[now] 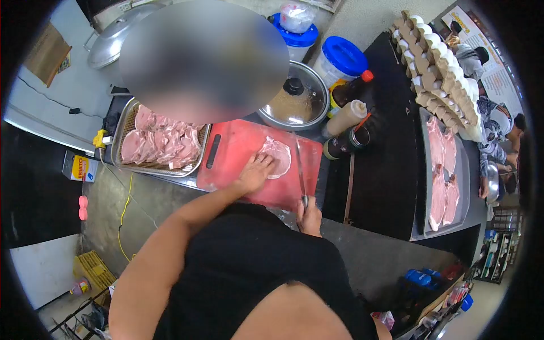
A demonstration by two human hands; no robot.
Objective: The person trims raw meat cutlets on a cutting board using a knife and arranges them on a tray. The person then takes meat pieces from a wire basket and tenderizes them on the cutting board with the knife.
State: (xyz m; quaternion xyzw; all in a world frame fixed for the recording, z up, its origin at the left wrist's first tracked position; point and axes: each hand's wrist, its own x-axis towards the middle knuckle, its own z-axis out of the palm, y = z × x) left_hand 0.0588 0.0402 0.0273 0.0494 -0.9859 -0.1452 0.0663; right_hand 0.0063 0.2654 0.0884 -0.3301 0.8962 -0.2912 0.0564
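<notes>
A pale pink slice of pork (280, 158) lies flat on the red cutting board (241, 141). My left hand (258, 171) rests on the slice's left side, fingers stretched out and slightly spread. At the board's right side, my right hand (309, 217) is closed round the handle of a knife (300, 170). The long blade points away from me over the board, to the right of the slice and apart from it. Left of the board, many similar pork slices (161, 144) overlap in a metal tray with a rack (116, 150).
Beyond the board stand a glass-lidded pot (309, 116), a blue-lidded tub (344, 56), a squeeze bottle (351, 116) and a dark open jar (354, 139). On the right, a grey tray (462, 190) holds several pork slices, near stacked egg cartons (436, 73). Other people are at far right.
</notes>
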